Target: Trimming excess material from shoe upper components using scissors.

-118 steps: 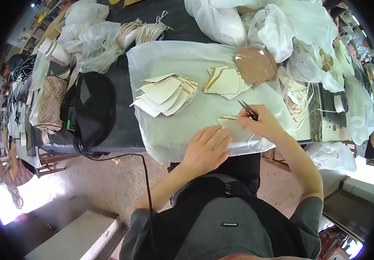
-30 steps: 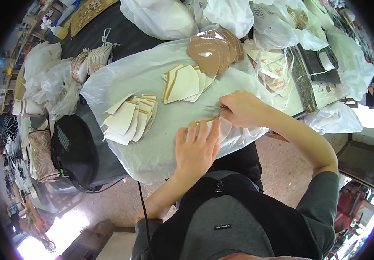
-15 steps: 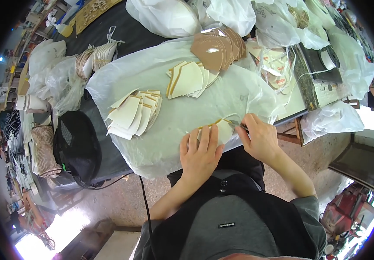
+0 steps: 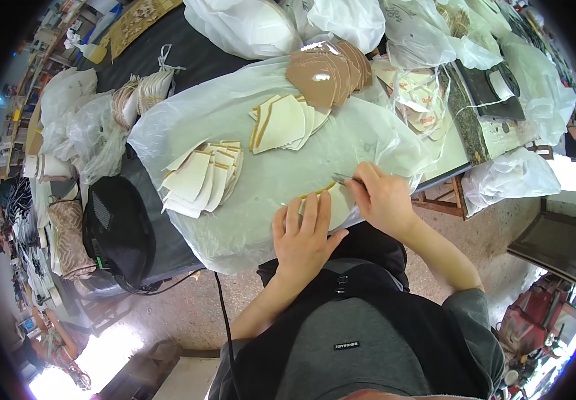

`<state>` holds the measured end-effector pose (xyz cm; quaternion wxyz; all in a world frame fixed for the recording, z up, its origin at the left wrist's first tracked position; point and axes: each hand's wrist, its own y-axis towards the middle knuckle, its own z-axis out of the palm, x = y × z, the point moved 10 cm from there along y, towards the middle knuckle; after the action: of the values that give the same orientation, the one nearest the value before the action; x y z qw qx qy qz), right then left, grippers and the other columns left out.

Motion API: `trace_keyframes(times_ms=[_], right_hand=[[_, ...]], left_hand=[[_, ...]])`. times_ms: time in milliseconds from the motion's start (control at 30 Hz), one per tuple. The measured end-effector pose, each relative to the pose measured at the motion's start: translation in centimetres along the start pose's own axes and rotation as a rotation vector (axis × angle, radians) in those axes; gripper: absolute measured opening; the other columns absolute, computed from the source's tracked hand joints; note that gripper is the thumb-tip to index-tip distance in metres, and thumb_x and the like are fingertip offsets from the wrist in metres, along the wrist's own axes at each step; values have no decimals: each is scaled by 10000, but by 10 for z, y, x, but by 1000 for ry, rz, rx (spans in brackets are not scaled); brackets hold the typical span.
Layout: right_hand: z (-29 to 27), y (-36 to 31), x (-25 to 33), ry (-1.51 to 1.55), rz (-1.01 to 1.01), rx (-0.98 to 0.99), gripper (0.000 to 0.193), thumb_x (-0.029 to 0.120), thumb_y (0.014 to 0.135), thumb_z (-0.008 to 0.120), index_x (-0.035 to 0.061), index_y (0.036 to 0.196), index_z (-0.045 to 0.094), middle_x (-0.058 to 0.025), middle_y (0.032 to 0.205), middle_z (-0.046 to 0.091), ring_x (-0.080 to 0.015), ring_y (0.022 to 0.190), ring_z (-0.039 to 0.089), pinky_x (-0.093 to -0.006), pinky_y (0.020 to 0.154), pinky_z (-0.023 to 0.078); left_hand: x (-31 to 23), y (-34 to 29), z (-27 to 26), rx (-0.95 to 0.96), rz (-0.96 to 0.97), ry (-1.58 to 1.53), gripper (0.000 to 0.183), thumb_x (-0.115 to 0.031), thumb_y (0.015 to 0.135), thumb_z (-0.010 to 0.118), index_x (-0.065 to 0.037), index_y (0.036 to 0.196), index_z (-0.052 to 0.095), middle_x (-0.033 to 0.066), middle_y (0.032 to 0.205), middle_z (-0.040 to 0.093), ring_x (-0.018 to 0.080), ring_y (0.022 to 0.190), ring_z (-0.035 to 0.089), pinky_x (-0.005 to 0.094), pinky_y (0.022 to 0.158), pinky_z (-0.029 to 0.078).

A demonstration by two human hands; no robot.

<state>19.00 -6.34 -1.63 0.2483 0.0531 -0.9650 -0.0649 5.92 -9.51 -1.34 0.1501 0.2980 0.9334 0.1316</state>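
Note:
My left hand (image 4: 306,235) lies flat, fingers spread, on a cream cut piece with a yellow edge (image 4: 321,194) at the near edge of the plastic-covered table (image 4: 254,120). My right hand (image 4: 380,197) grips a thin metal tool (image 4: 341,178) whose tip rests at that piece's edge. Further out lie a fanned stack of cream pieces (image 4: 201,177), a second cream stack (image 4: 288,123) and a pile of tan pieces (image 4: 328,70).
A black mesh object (image 4: 118,230) with a cable sits at the table's left end. White plastic bags (image 4: 261,23) crowd the far side, and bundles of cut pieces (image 4: 138,97) lie left. A dark slab (image 4: 481,93) lies on the right. A person (image 4: 1,200) is at far left.
The view has swung and settled over the table edge. My right hand came back from the cloth's middle to the near edge beside my left hand, tool against the cream piece.

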Motion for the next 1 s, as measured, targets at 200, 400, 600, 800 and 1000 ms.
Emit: trace_keyframes(times_ms=[200, 400, 600, 800, 1000], right_hand=[[-44, 22, -20, 352, 195, -87, 406, 177, 738, 830, 13, 1029, 599, -81, 713, 529, -152, 602, 451, -263, 569, 420], [-50, -1, -7, -1, -37, -80, 217, 144, 780, 726, 28, 895, 583, -153, 785, 579, -346, 698, 593, -428, 634, 480], [-3, -6, 11, 80, -172, -19, 127, 109, 803, 609, 73, 895, 529, -122, 832, 582, -329, 741, 624, -450, 646, 504], [-20, 2, 55, 468, -272, 190, 126, 90, 900, 601, 29, 998, 552, -125, 829, 659, -309, 692, 644, -394, 622, 513], [-7, -17, 168, 1339, -277, 1064, 134, 90, 958, 591, 2, 1058, 588, -18, 815, 638, -110, 704, 600, -280, 642, 470]], left_hand=[[76, 13, -79, -352, 27, -66, 435, -162, 837, 528, -32, 1233, 650, 123, 1230, 626, 349, 1164, 565, 477, 986, 427], [128, 59, -122, -287, -134, 349, 448, -36, 808, 550, -28, 1249, 628, 149, 1298, 591, 378, 1240, 509, 528, 1048, 392], [75, 72, -67, -276, -15, -216, 325, -175, 893, 624, 7, 1163, 617, 197, 1172, 593, 386, 1108, 564, 456, 955, 465], [70, 120, -7, -62, -20, -186, 200, -176, 892, 626, -1, 987, 647, 173, 1011, 637, 372, 958, 601, 442, 827, 495], [102, 136, -37, -150, -135, -314, 187, -161, 915, 569, -14, 983, 662, 156, 979, 660, 356, 929, 616, 438, 820, 498]])
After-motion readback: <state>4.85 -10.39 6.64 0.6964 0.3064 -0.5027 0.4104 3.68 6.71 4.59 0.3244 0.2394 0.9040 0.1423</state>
